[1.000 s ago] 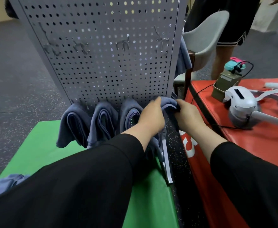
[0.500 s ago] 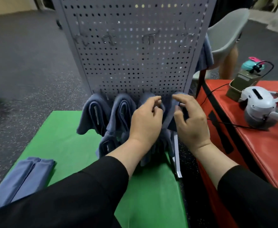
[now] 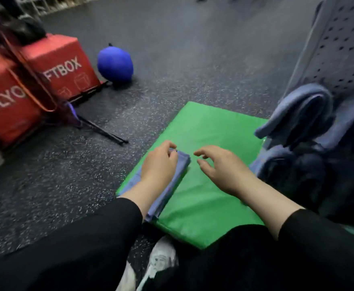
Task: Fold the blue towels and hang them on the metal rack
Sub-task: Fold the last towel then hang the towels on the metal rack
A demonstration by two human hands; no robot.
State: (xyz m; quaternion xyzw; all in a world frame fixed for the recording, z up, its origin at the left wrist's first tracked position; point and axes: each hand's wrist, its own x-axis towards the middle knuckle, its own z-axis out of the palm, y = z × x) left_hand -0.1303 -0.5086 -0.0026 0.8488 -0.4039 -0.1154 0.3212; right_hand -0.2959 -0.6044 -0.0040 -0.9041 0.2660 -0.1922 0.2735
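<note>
A folded blue towel (image 3: 169, 185) lies along the left edge of the green mat (image 3: 205, 198). My left hand (image 3: 159, 164) rests on its far end, fingers curled over the towel's edge. My right hand (image 3: 220, 166) hovers just right of the towel above the mat, fingers loosely bent and holding nothing. At the right edge stands the perforated metal rack (image 3: 339, 49), with several folded blue towels (image 3: 302, 110) draped on its lower hooks.
Red plyo boxes (image 3: 35, 80) stand at the left on the dark speckled floor, with a blue ball (image 3: 115, 65) beside them and black rods (image 3: 102, 131) lying in front. My shoe (image 3: 159, 261) shows below the mat's near corner.
My view has swung left, away from the rack. Both hands left the hung towels and came down to the mat; my left hand now lies on the folded towel there.
</note>
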